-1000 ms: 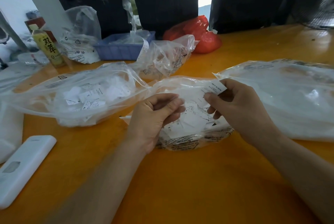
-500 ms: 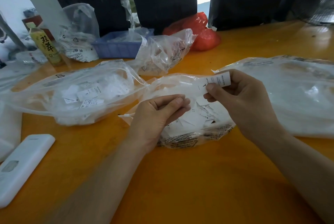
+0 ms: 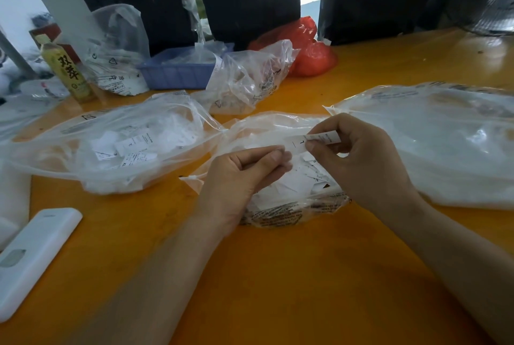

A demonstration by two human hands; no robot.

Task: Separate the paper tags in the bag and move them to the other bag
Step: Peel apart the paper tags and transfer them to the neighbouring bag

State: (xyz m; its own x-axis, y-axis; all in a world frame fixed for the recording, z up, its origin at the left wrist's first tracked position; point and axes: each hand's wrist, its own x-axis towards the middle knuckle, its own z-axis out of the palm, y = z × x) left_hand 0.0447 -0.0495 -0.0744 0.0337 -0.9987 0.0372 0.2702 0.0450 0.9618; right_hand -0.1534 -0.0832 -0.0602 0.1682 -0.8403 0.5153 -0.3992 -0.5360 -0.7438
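Pinching a small white printed paper tag (image 3: pixel 314 141) between thumb and forefinger, the right hand (image 3: pixel 358 161) is holding it just above the clear plastic bag of loose white tags (image 3: pixel 292 186) that is lying near the middle of the orange table (image 3: pixel 278 275). The left hand (image 3: pixel 244 177) is meeting it from the other side, its fingers (image 3: pixel 274 157) pressed together at the tag's left end, though whether they are actually gripping the paper or only touching it cannot be told. Both forearms are reaching in from the near edge of the table. A second, larger clear plastic bag holding white tags (image 3: pixel 119 147) is lying toward the left edge, just beside the middle bag, their crumpled mouths nearly touching. A wide flat clear bag of white material (image 3: pixel 445 144) is resting toward the right edge. Farther back, toward the far edge, a crumpled clear bag (image 3: pixel 247 80) is sitting beside a blue plastic tray (image 3: pixel 178 75), with a red plastic bag (image 3: pixel 308 50) to its right and a yellow-labelled drink bottle (image 3: pixel 68 72) near the far left corner. A white rounded rectangular device (image 3: pixel 36 258) is lying at the near left corner.
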